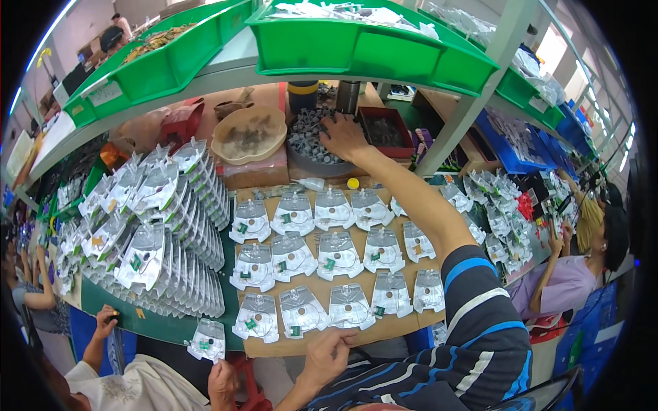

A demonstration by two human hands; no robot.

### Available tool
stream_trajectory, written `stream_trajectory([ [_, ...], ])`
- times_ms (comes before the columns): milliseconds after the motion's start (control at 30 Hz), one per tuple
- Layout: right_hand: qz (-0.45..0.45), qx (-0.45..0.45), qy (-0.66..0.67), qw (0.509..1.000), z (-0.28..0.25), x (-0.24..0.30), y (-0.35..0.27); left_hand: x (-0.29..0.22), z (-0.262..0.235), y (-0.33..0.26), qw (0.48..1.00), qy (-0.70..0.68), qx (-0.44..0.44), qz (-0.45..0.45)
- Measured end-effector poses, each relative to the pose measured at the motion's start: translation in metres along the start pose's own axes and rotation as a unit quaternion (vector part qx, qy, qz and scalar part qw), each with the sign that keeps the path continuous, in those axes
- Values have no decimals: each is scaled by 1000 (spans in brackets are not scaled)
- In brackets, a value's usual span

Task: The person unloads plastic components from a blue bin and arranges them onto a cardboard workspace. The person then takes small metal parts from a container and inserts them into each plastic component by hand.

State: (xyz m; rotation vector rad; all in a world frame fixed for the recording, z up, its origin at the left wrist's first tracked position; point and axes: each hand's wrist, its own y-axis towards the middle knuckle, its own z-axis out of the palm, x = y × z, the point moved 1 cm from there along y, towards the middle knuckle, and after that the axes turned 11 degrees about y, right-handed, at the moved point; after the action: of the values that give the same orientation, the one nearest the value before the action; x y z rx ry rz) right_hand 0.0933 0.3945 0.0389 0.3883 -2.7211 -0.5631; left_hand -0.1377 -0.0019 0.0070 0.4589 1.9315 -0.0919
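My right hand (344,137) reaches to the back, fingers spread over small grey plastic pieces (306,127) heaped in a round grey tub (312,166). Its fingertips touch the heap; no piece shows in them. My left hand (327,357) is curled closed at the near edge of a cardboard sheet (356,279); whatever its fingers hold, if anything, is hidden. Between the hands, white and clear plastic housings (338,257) lie in three rows on the cardboard. Many carry a small green circuit board and a dark round spot. The lower middle housing (351,306) lies just beyond my left hand.
Tall stacks of similar housings (154,198) stand at left. A co-worker's hand (223,383) holds one housing (207,340) there. Behind are a cream basin (248,135), a dark red box (385,131) and a yellow cap (353,183). Green bins (370,51) line the overhead shelf. Another person (569,274) works at right.
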Motion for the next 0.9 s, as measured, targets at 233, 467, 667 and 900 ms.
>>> stream_trajectory([
  [233,-12,-44,48,998,9,-13,5,1,1,-1,1000,-16,-26,-8],
  [467,27,-82,166,982,6,-46,19,-8,4,-1,999,-37,-18,-19],
  [667,130,-111,266,949,4,-52,30,-8,-4,-1,995,-75,-7,-71],
  [900,240,-102,442,858,-5,-49,30,-9,-10,36,899,-412,52,-140],
])
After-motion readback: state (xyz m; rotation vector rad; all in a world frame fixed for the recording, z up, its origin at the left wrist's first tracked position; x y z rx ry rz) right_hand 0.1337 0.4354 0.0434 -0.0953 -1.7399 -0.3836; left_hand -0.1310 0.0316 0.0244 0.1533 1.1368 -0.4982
